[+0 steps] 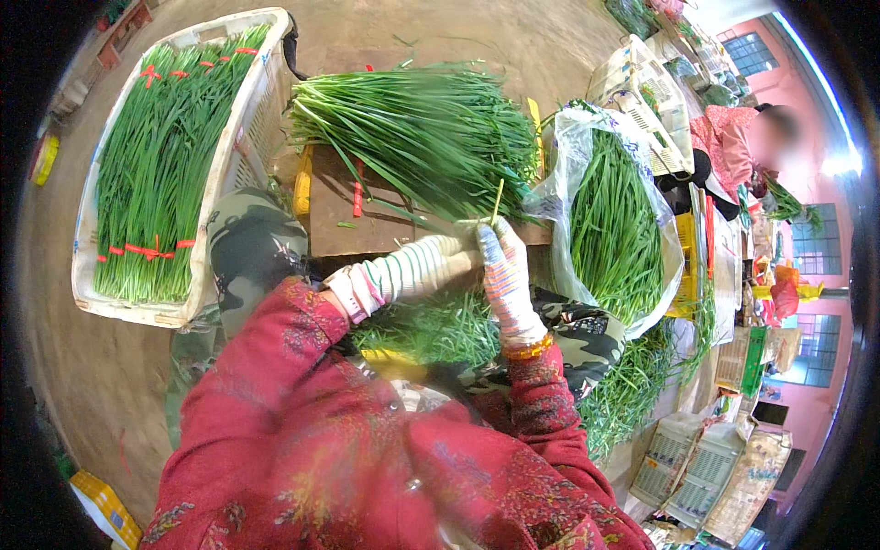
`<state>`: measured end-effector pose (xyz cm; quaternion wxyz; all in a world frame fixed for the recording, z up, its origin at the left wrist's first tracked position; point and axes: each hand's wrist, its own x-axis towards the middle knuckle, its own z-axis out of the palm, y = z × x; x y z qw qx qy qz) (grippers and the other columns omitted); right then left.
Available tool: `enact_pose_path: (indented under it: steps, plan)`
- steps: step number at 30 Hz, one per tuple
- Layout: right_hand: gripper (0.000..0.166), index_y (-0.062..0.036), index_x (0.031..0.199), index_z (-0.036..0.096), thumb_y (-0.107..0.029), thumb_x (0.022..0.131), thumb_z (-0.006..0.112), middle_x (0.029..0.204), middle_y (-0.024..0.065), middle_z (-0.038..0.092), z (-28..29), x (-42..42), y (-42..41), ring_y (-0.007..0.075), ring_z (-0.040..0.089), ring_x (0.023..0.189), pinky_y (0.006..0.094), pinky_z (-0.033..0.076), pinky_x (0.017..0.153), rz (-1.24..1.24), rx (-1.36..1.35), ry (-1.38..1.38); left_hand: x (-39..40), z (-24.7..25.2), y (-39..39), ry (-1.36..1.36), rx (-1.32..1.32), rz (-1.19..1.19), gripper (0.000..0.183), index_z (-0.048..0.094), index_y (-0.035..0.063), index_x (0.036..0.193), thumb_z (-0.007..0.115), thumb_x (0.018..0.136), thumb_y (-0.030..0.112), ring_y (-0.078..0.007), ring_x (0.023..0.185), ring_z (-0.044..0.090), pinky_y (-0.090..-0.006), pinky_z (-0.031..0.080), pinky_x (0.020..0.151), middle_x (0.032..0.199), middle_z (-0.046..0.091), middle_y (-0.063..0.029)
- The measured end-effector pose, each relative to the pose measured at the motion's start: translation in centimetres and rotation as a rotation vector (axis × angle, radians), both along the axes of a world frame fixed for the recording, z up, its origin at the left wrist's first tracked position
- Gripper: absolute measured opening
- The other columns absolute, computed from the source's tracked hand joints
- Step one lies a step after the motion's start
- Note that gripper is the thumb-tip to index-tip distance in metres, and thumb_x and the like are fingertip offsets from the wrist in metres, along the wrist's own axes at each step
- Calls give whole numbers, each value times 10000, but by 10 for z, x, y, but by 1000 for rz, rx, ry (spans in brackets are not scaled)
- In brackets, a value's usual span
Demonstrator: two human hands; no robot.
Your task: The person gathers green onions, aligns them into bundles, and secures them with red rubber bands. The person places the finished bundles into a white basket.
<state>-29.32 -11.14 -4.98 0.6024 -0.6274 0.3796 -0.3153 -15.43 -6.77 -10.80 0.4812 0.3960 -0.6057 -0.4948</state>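
Observation:
My left hand (426, 261), in a striped knit glove, is blurred and reaches across to my right hand. Its fingertips are hard to make out, so what it holds cannot be told. A pale yellowish stalk (498, 198) is pinched between the gloved fingers of my right hand (507, 278) and points upward. Just beyond both hands, a thick pile of long green leafy stems (412, 130), like garlic chives, lies across a brown board (337, 220). A red tie (358, 192) hangs by the board's near part. Loose green leaves (440, 326) lie below my hands.
At left stands a white plastic crate (240, 161) of chive bundles with red ties (148, 252). A clear plastic bag (564, 158) of greens is at right, above a heap of loose leaves (625, 392). Another person (729, 144) sits beyond a white crate (643, 103).

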Motion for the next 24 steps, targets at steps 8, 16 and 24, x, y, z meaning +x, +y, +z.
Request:
enact_pose_path:
  steps: [8, 16, 24]
  plan:
    - [143, -65, 963, 602, -195, 907, 580, 726, 215, 614, 11, 24, 4, 418, 601, 684, 451, 483, 602, 55, -690, 651, 32, 30, -11, 136, 300, 346, 285, 544, 35, 1116, 609, 914, 226, -105, 807, 600, -253, 495, 692, 868, 630, -33]
    - [191, -5, 965, 611, -186, 949, 553, 708, 175, 607, 10, 30, 13, 254, 515, 570, 346, 431, 578, 172, -473, 614, 46, -35, -37, -621, 105, 720, 247, 602, 36, 836, 527, 916, 258, -220, 629, 579, -320, 475, 596, 702, 597, -96]
    - [108, -77, 924, 615, -183, 908, 602, 608, 146, 559, 27, -1, 23, 321, 541, 529, 372, 418, 521, 70, -741, 814, 74, 16, -15, 202, 134, 685, 330, 621, 70, 905, 469, 983, 353, -72, 498, 446, -246, 369, 460, 656, 544, 30]
